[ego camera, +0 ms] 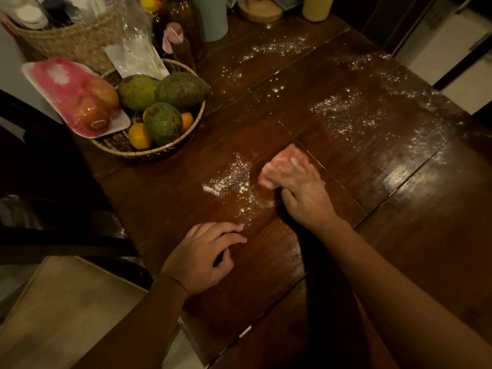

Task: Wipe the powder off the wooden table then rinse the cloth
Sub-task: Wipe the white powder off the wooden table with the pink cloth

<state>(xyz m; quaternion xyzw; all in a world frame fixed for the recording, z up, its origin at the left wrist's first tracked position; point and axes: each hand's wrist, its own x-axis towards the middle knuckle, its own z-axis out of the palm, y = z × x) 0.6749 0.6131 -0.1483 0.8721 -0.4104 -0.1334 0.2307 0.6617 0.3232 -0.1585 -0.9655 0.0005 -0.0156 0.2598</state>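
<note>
A dark wooden table (306,262) fills the view, with white powder scattered on it. One thick patch of powder (229,182) lies just left of a pink cloth (277,166). My right hand (306,193) presses down on the cloth, fingers spread over it, at the table's middle. More powder (346,113) spreads across the far right side and toward the back. My left hand (205,257) rests on the table near its front left edge, fingers loosely bent and holding nothing.
A woven basket (149,153) with avocados, oranges and a tray of wrapped tomatoes (80,102) stands at the left. Bottles (175,27), a taller wicker basket (66,41) and a cup (213,17) line the back. A dark chair (40,182) stands at the left.
</note>
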